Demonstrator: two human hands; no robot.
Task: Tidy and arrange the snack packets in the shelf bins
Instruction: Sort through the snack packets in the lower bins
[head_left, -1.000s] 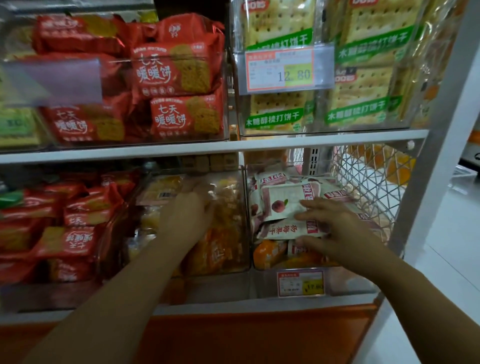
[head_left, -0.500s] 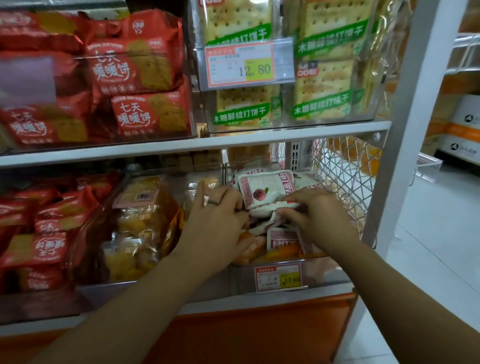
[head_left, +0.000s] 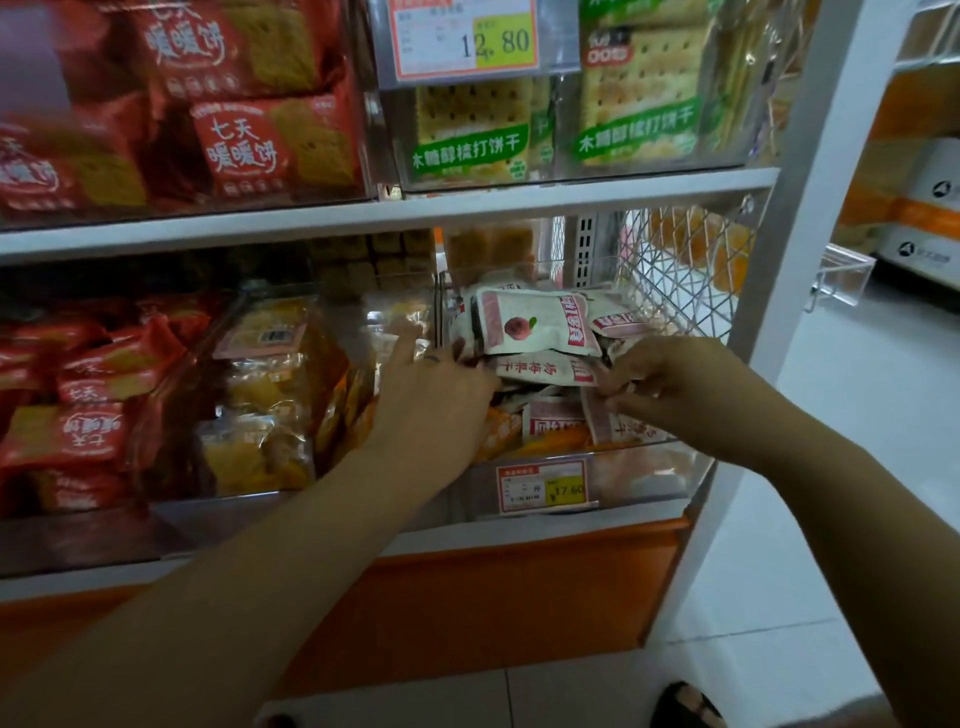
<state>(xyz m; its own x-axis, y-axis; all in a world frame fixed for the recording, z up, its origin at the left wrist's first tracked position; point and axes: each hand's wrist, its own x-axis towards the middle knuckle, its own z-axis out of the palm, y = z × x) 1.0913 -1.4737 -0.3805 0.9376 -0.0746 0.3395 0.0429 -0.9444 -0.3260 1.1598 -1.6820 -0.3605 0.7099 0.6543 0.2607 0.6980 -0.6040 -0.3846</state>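
**Both hands at the R bin's packet pile**

Bin (head_left: 639, 478) is clear plastic w/ a low front wall at 6 o'clock of both hands, carrying a price tag (head_left: 543, 488). Shelf board (head_left: 415, 218) runs overhead at 12, w/ an open gap btw it and the pile. Wire mesh (head_left: 675, 270) closes the side at 1 o'clock of the R hand (head_left: 670, 384); white post (head_left: 779, 260) stands at 3.

Top packet (head_left: 530, 325) lies flat on the pile, at 10 o'clock of the R hand and 1 o'clock of the L hand (head_left: 436, 395). Mid packet (head_left: 540, 370) sits just under it, btw the hands. R hand's curled fingers pinch its R end. L hand touches the pile's L edge, one finger straight; can't tell if it grips.
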